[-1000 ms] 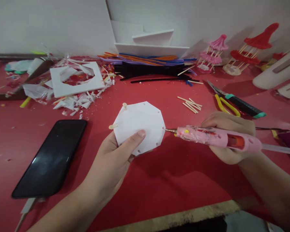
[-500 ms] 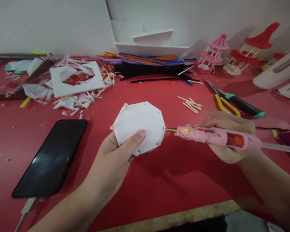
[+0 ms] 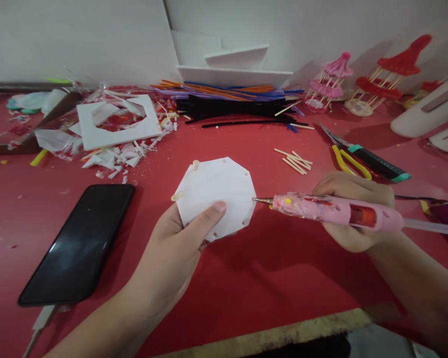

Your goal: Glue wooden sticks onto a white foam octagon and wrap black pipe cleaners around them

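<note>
My left hand grips a white octagonal foam piece just above the red table, thumb pressed on its top face. Two short wooden pegs stand at its left corners, and small holes mark other corners. My right hand is wrapped round a pink glue gun, held level and pointing left. The gun's metal nozzle touches the right edge of the octagon.
A black phone lies at the left on the red table. White foam scraps sit behind it. Pipe cleaners, loose wooden sticks, yellow-handled pliers and small pink and red tiered models lie farther back.
The white octagon has tilted slightly in my left hand. The glue gun's nozzle stays at the piece's right edge.
</note>
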Tool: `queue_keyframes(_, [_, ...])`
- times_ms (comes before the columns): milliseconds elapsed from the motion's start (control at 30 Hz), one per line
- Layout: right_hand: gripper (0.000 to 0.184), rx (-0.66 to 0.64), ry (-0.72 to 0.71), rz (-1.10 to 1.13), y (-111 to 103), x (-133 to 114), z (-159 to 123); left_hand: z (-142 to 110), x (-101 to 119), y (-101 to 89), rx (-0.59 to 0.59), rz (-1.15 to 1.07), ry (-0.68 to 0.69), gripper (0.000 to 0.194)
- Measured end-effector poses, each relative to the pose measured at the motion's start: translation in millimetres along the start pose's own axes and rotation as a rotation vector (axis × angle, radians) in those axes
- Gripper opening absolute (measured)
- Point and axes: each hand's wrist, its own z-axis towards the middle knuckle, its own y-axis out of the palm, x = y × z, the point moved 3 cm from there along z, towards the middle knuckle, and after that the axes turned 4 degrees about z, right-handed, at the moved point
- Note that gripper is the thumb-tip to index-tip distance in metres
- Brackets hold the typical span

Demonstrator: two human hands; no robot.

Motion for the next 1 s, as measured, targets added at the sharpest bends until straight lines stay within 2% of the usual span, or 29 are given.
queue_keyframes(200, [0.012, -0.003, -0.002, -0.002, -0.1, 0.4, -0.7, -1.5, 0.6, 0.8, -0.004, -0.005, 0.0, 0.04])
queue_keyframes(467, [0.014, -0.015, -0.011, -0.031, 0.6, -1.9, 1.6, -0.2, -2.7, -2.3, -0.014, 0.01, 0.017, 0.052])
queue_keyframes(667, [0.017, -0.046, 0.011, -0.1, 1.4, -7.5, 5.5, 0.3, -3.4, -5.9, -0.022, 0.113, 0.057, 0.049])
queue_keyframes(867, [0.012, -0.08, 0.043, -0.257, 1.9, -7.2, 4.7, -6.5, 6.7, -2.5, 0.132, 0.379, 0.109, 0.038])
queue_keyframes(1000, [0.007, -0.139, 0.167, -0.398, 6.7, 8.2, -0.3, -7.0, 5.5, -1.0, 0.128, 0.313, 0.078, 0.035])
